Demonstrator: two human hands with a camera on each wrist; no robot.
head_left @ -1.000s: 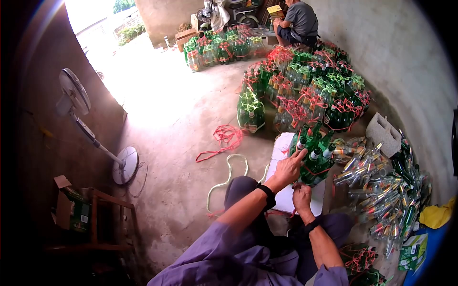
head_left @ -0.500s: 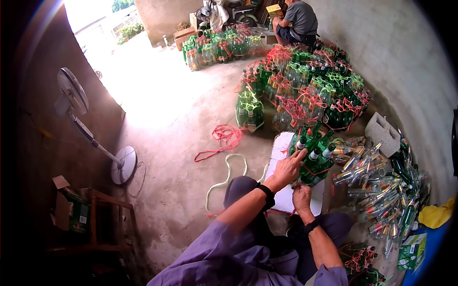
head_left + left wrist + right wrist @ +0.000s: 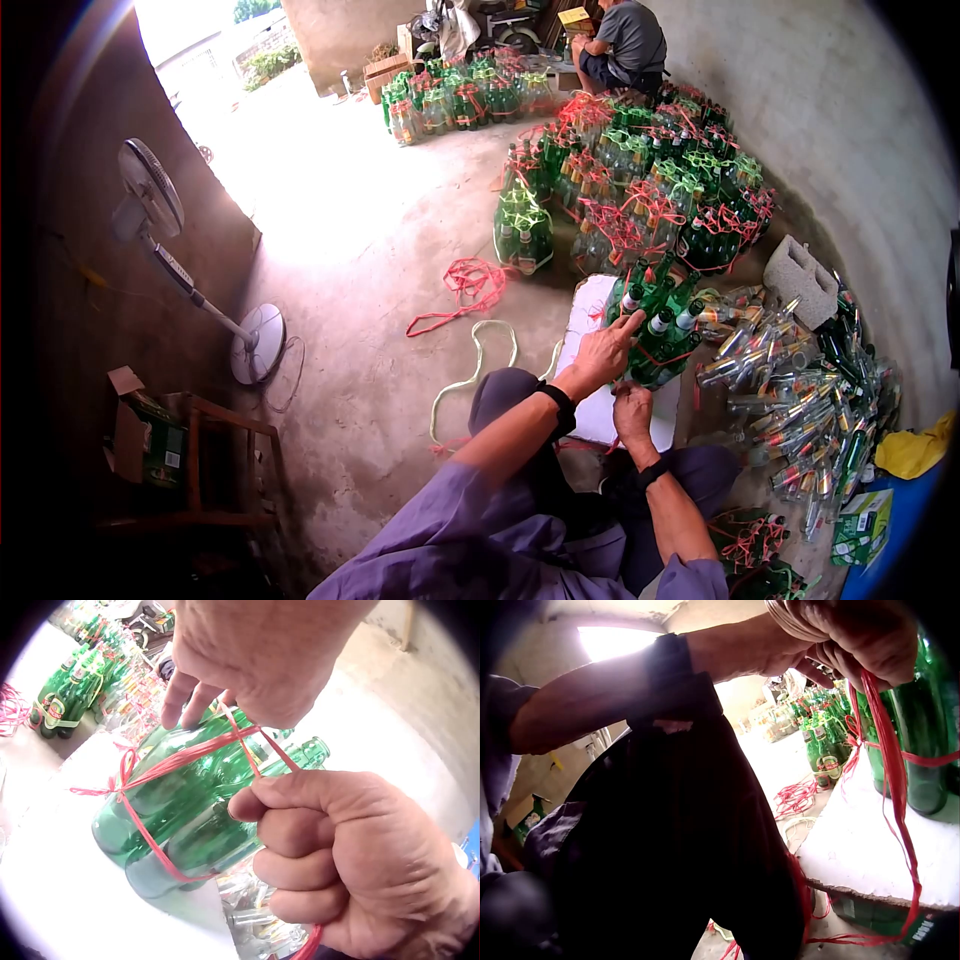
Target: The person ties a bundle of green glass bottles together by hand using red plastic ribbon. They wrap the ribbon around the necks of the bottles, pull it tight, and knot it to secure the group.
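Note:
A bundle of green glass bottles [image 3: 660, 335] stands on a white board [image 3: 597, 400], with red plastic string [image 3: 187, 755] around it and a knotted loop at one side. My left hand [image 3: 600, 358] rests against the bottles near their necks, fingers extended over the glass in the left wrist view; its palm side is hidden. Close beside it, my right hand [image 3: 633, 415] curls into a fist and pinches the string between thumb and forefinger. Two strands run from the bundle to that pinch. In the right wrist view a red string tail [image 3: 894, 765] hangs down past the board's edge.
Tied bottle bundles [image 3: 640, 190] fill the floor ahead. Loose bottles [image 3: 800, 400] lie heaped at right beside a concrete block [image 3: 802, 282]. Red string [image 3: 475, 288] and pale green string [image 3: 478, 345] lie at left. A standing fan [image 3: 262, 343] and a seated person [image 3: 632, 48] are farther off.

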